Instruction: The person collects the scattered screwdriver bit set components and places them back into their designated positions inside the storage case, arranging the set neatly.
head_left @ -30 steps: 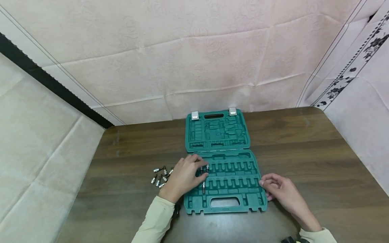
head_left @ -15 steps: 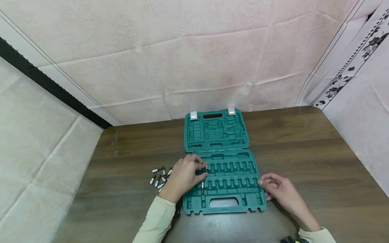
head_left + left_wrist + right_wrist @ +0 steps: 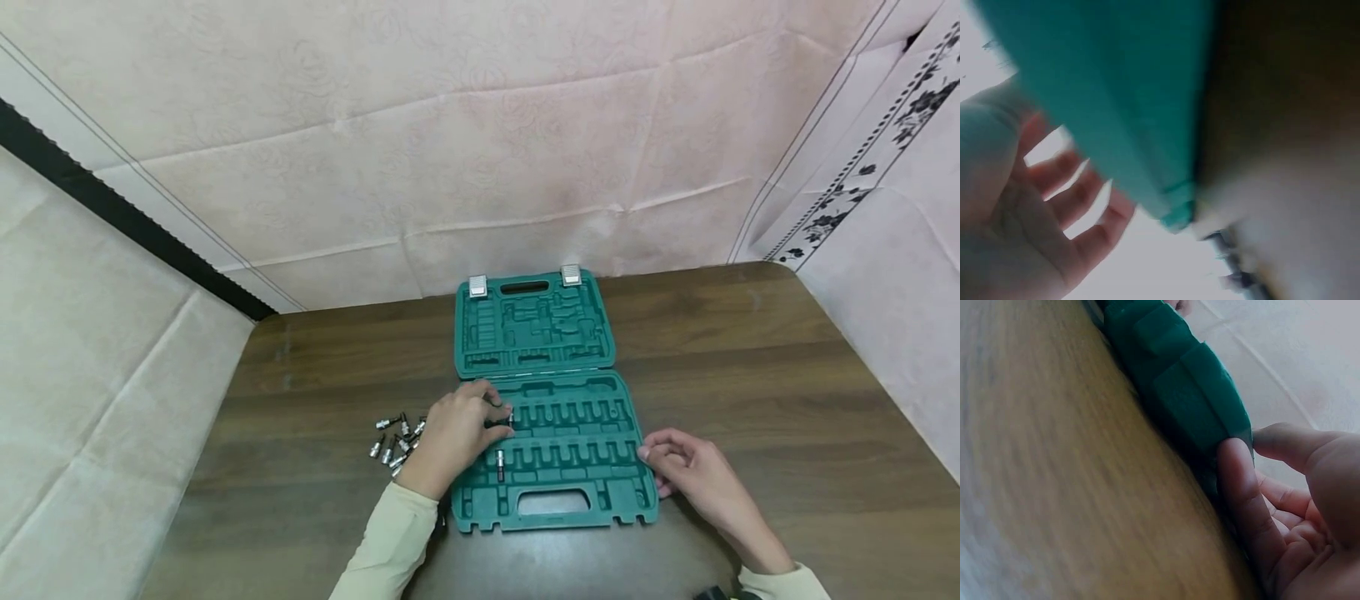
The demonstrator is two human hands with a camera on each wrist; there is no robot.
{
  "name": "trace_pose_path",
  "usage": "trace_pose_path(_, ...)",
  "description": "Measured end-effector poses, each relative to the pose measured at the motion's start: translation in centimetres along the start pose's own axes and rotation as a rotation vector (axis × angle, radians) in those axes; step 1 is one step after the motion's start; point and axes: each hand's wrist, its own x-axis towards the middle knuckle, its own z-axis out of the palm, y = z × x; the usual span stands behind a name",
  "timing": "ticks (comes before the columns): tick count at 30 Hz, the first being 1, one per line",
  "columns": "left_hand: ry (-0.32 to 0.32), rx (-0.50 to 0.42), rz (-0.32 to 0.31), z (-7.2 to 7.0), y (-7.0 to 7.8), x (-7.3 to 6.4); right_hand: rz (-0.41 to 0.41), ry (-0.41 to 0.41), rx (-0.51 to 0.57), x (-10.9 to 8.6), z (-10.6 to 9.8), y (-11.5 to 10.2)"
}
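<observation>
A green plastic tool case (image 3: 551, 518) lies unfolded on the table, its lid (image 3: 534, 325) toward the wall. My left hand (image 3: 453, 433) reaches over the tray's left side, thumb and forefinger pinching a small silver socket bit (image 3: 512, 418) at the upper row of slots. A second socket bit (image 3: 500, 465), silver with a dark end, sits upright in the row below. In the blurred left wrist view, the case hides the fingertips of the left hand (image 3: 1041, 212). At the tray's right edge, my right hand (image 3: 693, 475) grips the rim between thumb and finger, as the right wrist view confirms.
Several loose socket bits (image 3: 387, 450) lie in a heap on the wooden table (image 3: 300, 500), left of the case. A pale cloth wall (image 3: 480, 167) rises behind the table's far edge. Two metal latches (image 3: 572, 276) stand on the lid's far side.
The left thumb and forefinger have shifted slightly at the upper slots, and less of the pinched socket bit shows. The right hand stays on the case's edge.
</observation>
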Motion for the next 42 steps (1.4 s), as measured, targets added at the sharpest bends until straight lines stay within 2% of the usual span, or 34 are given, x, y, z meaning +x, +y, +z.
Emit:
trace_pose_path(4,0.002,-0.078,-0.034,0.3,-0.5,-0.1,-0.014,0.000,0.009,0.0,0.1,0.0)
trace_pose_path(10,-0.086,-0.185,-0.044,-0.7,-1.1,-0.7,-0.026,0.000,0.013,0.0,0.2,0.1)
trace_pose_path(15,-0.056,-0.281,-0.044,-2.1,-1.8,-1.6,-0.043,0.002,0.015,0.0,0.1,0.1)
trace_pose_path(19,-0.029,-0.284,-0.069,-3.3,-2.4,-2.4,-0.068,0.003,0.012,0.0,0.0,0.0)
trace_pose_path(25,-0.010,-0.311,-0.144,-4.7,-3.7,-3.6,-0.092,0.011,0.007,0.1,-0.1,0.0)
trace_pose_path(29,0.003,-0.284,-0.180,-5.2,-4.5,-4.4,-0.094,0.012,0.007,0.0,-0.2,0.0)
trace_pose_path(36,-0.011,-0.205,-0.198,-5.4,-5.9,-5.7,-0.095,0.000,0.018,0.0,-0.3,0.1)
trace_pose_path(42,-0.074,-0.131,-0.213,-5.0,-6.7,-6.8,-0.089,-0.014,0.019,-0.1,-0.3,0.0)
